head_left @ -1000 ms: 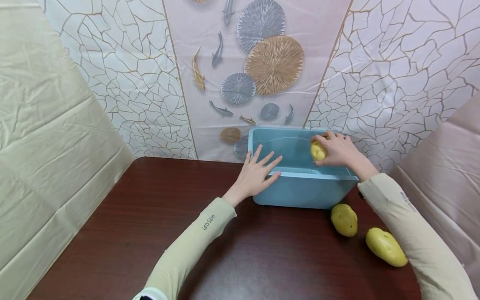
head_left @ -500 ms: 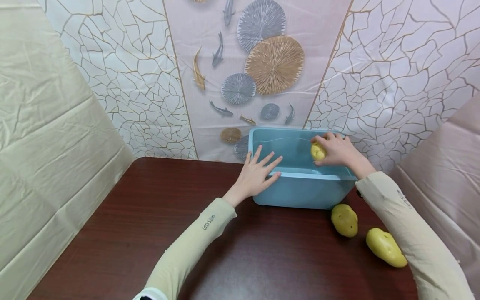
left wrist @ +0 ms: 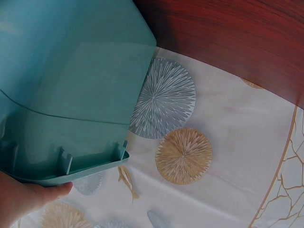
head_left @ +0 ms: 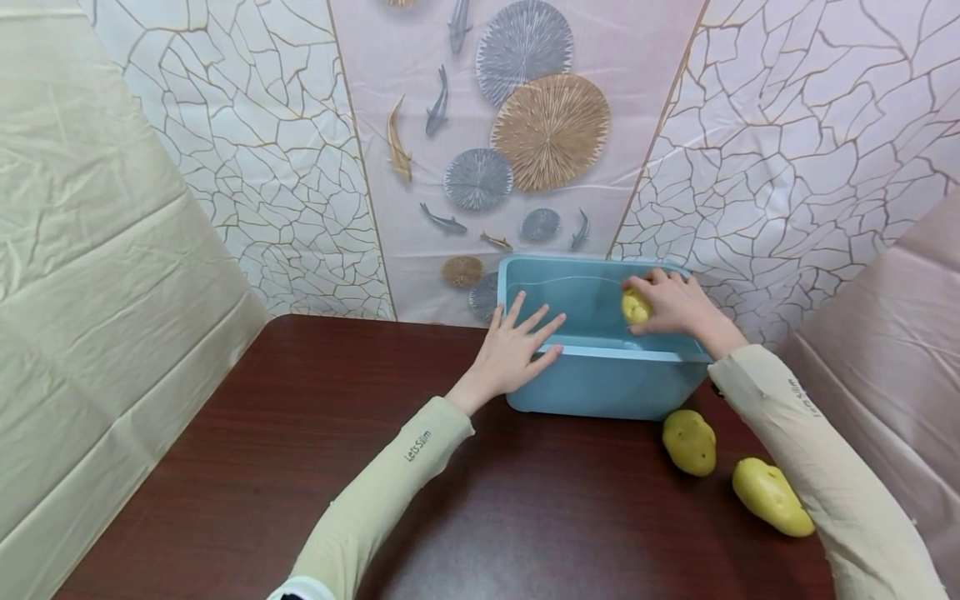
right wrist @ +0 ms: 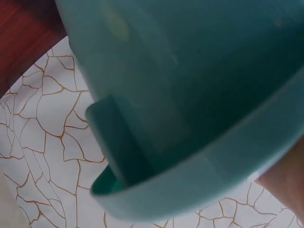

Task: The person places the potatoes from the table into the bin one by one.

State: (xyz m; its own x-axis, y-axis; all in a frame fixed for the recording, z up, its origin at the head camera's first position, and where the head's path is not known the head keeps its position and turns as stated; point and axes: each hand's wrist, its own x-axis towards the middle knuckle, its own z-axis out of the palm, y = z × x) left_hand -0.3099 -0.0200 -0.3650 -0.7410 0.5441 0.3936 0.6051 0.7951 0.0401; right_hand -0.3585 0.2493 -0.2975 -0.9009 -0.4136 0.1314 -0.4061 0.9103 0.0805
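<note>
A light blue plastic bin [head_left: 600,387] stands at the back of the table. Fingers spread wide, my left hand [head_left: 512,354] lies over its front left rim; in the left wrist view the thumb shows against the bin's rim [left wrist: 95,171]. My right hand [head_left: 678,304] grips a yellow potato [head_left: 636,308] within the bin's opening, at the right side. The right wrist view shows mostly the bin's outer wall [right wrist: 156,71] and only a bit of the hand; the potato is hidden there. Two more potatoes lie on the table, one by the bin's front right corner [head_left: 689,443], the other [head_left: 772,497] beside the right sleeve.
The dark red-brown table [head_left: 480,500] spreads out in front of the bin. A patterned cloth [head_left: 420,175] hangs right behind it, and plain cloth [head_left: 112,292] closes off the left side. More cloth hangs at the right, near the right arm.
The right forearm has shifted slightly to the left, while the right hand keeps its grip on the potato. The left hand and the loose potatoes stay in place.
</note>
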